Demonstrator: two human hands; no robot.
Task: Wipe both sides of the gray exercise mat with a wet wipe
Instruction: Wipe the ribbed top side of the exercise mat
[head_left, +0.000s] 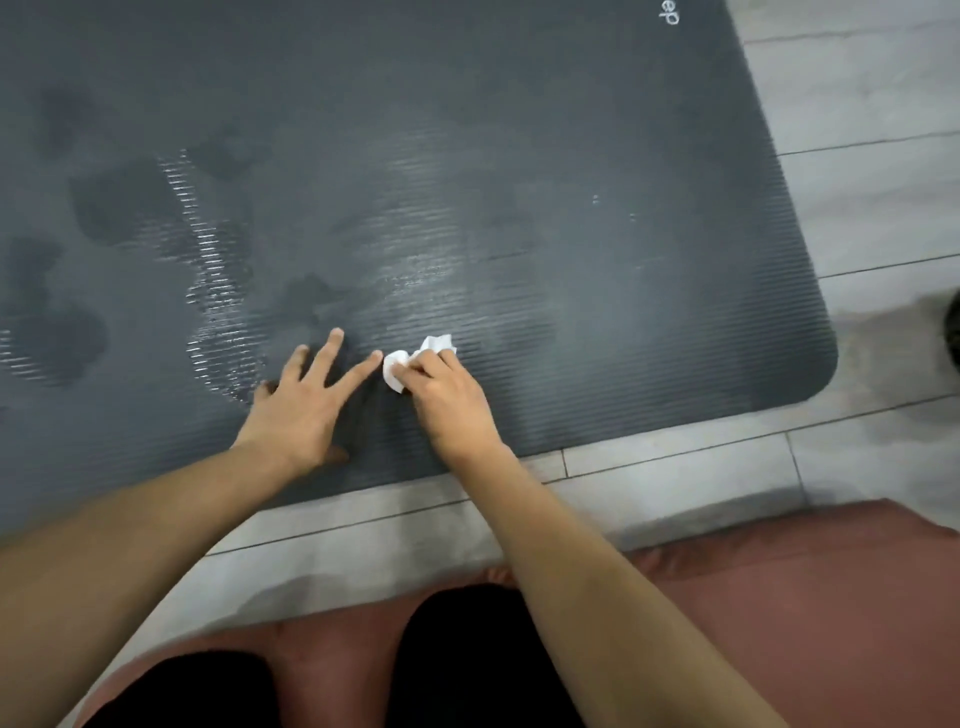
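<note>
The gray ribbed exercise mat (519, 156) lies flat on the floor and fills most of the view; wet streaks and darker damp patches show across it. My right hand (449, 395) grips a crumpled white wet wipe (415, 358) and holds it down on the mat near its front edge. My left hand (306, 405) rests flat on the mat just left of the wipe, fingers spread and straight.
Light gray floor tiles (857, 182) run along the mat's right and front edges. A reddish-brown cushion (779, 597) lies under my knees at the bottom. A dark object (953, 332) shows at the right edge.
</note>
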